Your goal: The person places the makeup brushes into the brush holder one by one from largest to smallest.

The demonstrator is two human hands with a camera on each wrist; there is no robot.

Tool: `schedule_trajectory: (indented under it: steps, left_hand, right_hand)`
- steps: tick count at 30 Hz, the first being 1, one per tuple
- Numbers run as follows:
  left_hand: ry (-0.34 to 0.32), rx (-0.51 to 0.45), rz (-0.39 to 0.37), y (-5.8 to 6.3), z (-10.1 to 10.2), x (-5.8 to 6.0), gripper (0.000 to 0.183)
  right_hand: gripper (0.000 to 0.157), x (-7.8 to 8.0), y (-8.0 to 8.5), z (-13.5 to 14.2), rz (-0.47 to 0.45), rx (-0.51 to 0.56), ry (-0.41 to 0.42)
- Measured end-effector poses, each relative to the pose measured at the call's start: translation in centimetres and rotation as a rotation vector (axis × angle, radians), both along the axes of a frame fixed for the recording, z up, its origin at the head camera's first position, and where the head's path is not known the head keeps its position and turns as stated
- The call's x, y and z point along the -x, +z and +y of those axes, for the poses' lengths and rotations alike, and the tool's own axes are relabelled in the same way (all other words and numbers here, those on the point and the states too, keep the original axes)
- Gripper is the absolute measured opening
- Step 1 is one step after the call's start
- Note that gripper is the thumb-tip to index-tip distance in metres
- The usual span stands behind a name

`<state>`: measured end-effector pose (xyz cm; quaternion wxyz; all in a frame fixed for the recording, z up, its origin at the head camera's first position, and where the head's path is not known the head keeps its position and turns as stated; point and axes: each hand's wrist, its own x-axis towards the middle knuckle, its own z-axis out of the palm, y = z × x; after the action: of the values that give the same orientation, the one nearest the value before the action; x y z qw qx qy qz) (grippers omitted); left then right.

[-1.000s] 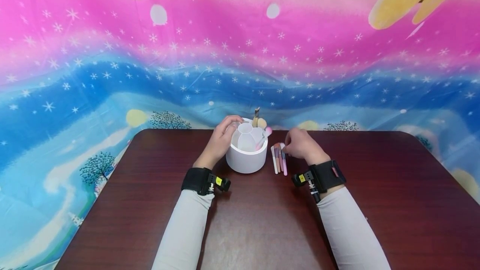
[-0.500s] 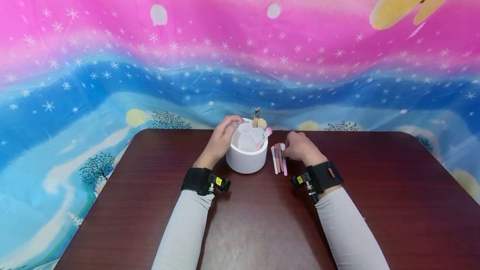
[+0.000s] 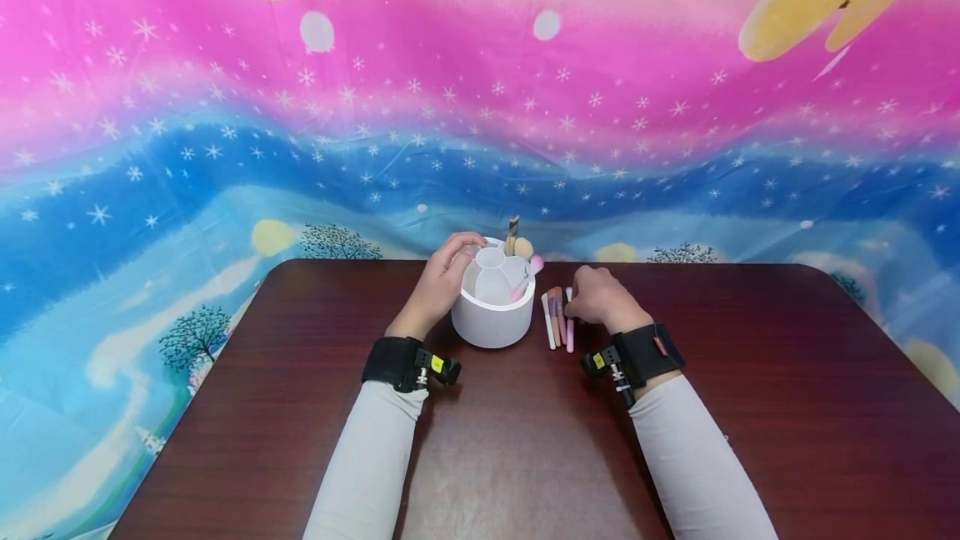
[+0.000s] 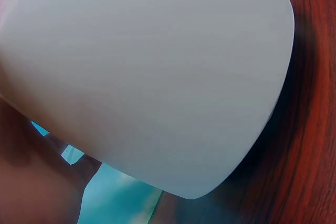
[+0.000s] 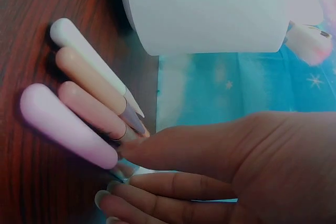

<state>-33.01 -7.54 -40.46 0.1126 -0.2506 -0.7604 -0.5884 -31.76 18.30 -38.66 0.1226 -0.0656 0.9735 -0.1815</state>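
Note:
A round white makeup brush holder (image 3: 491,325) with inner compartments stands near the table's back edge. My left hand (image 3: 437,283) grips its left side, fingers at the rim; in the left wrist view the holder's wall (image 4: 157,77) hides most of that hand. To the right of the holder, my right hand (image 3: 602,298) pinches a lilac-handled makeup brush (image 5: 65,124) at its upper part, thumb against fingers. Its bristle end is hidden by the hand. Beside it lie a white brush (image 5: 89,51), a tan one (image 5: 92,77) and a pink one (image 5: 89,108), side by side.
Inside the holder stand a pink-tipped brush (image 3: 537,263), a round beige-topped item (image 3: 524,248) and a gold-and-dark item (image 3: 513,233). A patterned cloth backdrop (image 3: 450,132) hangs behind the dark red table (image 3: 495,457).
The lilac brush has shifted slightly right, away from the other brushes, with my right hand at it. My left hand and the holder have stayed in place.

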Motion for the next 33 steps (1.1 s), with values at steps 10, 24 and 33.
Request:
schedule_trajectory:
  steps: [10, 24, 33]
  left_hand:
    - [-0.006, -0.004, -0.017, 0.1, 0.0, -0.1, 0.026]
    - [-0.015, -0.01, -0.022, 0.5, 0.0, -0.1, 0.026]
    - [-0.016, -0.009, -0.032, 3.0, 0.3, -2.5, 0.026]
  right_hand:
    - [0.025, -0.2, -0.1, 0.1, -0.019, -0.005, -0.017]
    - [0.021, -0.1, 0.1, 0.3, -0.023, -0.005, -0.024]
    - [0.01, -0.1, 0.0, 0.5, -0.042, 0.021, -0.068]
